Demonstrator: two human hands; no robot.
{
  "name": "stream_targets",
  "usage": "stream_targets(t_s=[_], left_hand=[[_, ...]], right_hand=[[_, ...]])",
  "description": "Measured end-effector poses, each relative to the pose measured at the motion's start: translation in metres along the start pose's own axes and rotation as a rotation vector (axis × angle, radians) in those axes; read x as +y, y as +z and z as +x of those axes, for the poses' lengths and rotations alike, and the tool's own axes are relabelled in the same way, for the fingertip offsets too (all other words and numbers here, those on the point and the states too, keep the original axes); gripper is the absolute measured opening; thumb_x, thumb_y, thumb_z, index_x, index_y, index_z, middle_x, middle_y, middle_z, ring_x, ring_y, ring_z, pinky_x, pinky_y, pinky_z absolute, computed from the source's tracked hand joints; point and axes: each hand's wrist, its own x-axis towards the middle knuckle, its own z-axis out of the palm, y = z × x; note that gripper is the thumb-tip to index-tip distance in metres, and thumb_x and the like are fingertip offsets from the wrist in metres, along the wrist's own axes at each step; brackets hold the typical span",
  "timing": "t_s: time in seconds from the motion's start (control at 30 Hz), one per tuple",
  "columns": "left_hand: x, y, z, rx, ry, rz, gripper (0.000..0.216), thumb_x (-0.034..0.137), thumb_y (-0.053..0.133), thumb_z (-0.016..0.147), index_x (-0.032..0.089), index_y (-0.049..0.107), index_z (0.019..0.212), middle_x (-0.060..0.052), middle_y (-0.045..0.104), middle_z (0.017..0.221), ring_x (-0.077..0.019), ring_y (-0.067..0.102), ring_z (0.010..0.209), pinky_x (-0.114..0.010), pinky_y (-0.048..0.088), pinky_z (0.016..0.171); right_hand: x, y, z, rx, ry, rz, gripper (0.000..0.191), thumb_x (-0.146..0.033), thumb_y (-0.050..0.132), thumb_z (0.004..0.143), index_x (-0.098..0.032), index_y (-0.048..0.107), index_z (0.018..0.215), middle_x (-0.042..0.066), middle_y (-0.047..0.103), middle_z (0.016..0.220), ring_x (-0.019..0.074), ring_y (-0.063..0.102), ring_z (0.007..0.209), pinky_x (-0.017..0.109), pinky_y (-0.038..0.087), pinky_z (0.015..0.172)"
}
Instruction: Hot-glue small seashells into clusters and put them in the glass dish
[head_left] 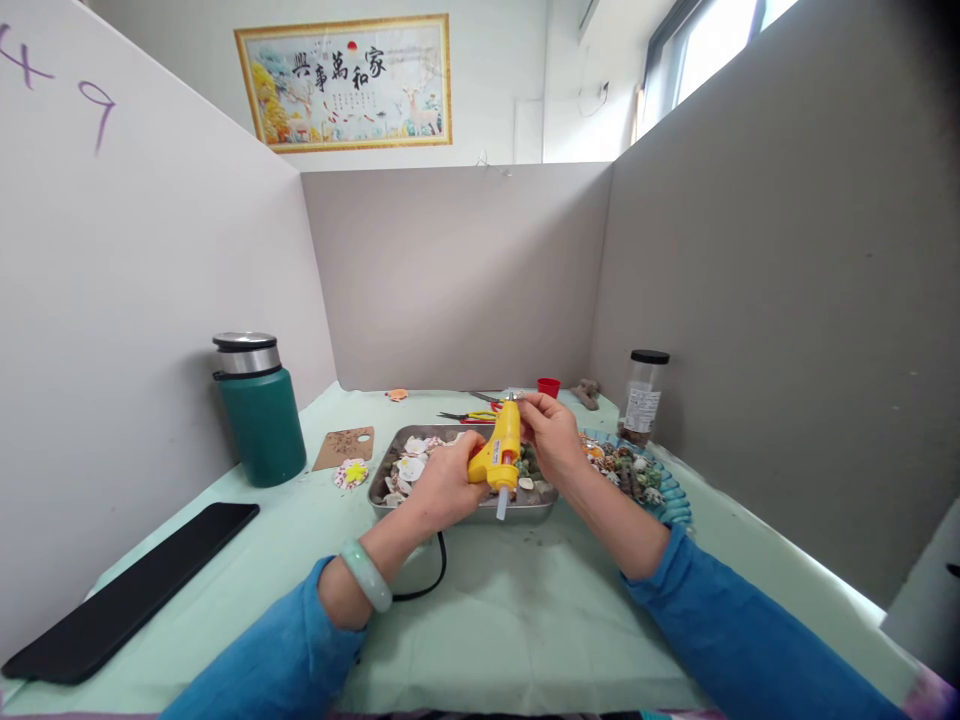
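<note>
My left hand (450,482) is wrapped round the handle of a yellow hot glue gun (504,448), held above a metal tray (523,514). A glue stick (502,503) pokes out of the gun's rear end, towards me. My right hand (553,432) is closed in a pinch beside the metal nozzle (511,397); whatever its fingertips hold is too small and too hidden to name. Beneath both hands, the tray contains pale shells (411,466) on the left and greenish pieces on the right. A black cord (441,565) hangs below my left wrist.
A blue plate (679,503) of small shells stands right of the tray, before a black-lidded jar (642,400). Pliers (459,416) and a red cup (548,386) lie behind. Leftward are a green bottle (261,425), brown card (343,448), flower piece (352,473) and black slab (135,590).
</note>
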Motion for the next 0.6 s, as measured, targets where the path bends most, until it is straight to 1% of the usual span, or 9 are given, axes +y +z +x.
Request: stream_targets(t_s=[0.13, 0.37, 0.5, 0.6], left_hand=[[-0.001, 0.000, 0.000, -0.023, 0.019, -0.002, 0.022, 0.024, 0.062, 0.065, 0.021, 0.048, 0.083, 0.002, 0.057, 0.072, -0.0145, 0.050, 0.064, -0.024, 0.031, 0.057], [-0.003, -0.002, 0.002, 0.008, -0.021, 0.044, 0.021, 0.020, 0.057, 0.067, 0.021, 0.051, 0.088, 0.001, 0.062, 0.074, -0.0148, 0.054, 0.064, -0.024, 0.034, 0.058], [-0.009, -0.014, 0.008, -0.009, -0.090, 0.122, 0.025, 0.022, 0.056, 0.069, 0.021, 0.054, 0.094, -0.001, 0.066, 0.081, -0.0168, 0.060, 0.071, -0.024, 0.037, 0.061], [-0.023, -0.027, 0.013, -0.061, -0.193, 0.284, 0.032, 0.031, 0.058, 0.071, 0.022, 0.053, 0.102, -0.004, 0.068, 0.090, -0.0207, 0.063, 0.082, -0.025, 0.040, 0.064]], right_hand=[[0.000, 0.000, 0.000, 0.004, -0.012, -0.009, 0.026, -0.039, 0.071, 0.061, -0.017, 0.058, 0.069, -0.005, 0.051, 0.052, 0.0062, 0.039, 0.043, 0.020, 0.030, 0.042], [-0.001, -0.001, 0.001, -0.008, -0.010, 0.015, 0.025, -0.035, 0.072, 0.060, -0.017, 0.059, 0.071, -0.006, 0.054, 0.053, 0.0055, 0.040, 0.042, 0.020, 0.029, 0.041], [-0.003, -0.002, 0.002, 0.005, 0.002, 0.004, 0.024, -0.034, 0.072, 0.060, -0.016, 0.059, 0.070, -0.005, 0.055, 0.053, 0.0058, 0.041, 0.042, 0.020, 0.030, 0.040], [-0.003, -0.004, 0.003, 0.008, 0.010, -0.011, 0.022, -0.032, 0.071, 0.061, -0.016, 0.059, 0.071, -0.004, 0.055, 0.052, 0.0058, 0.041, 0.042, 0.020, 0.029, 0.039]])
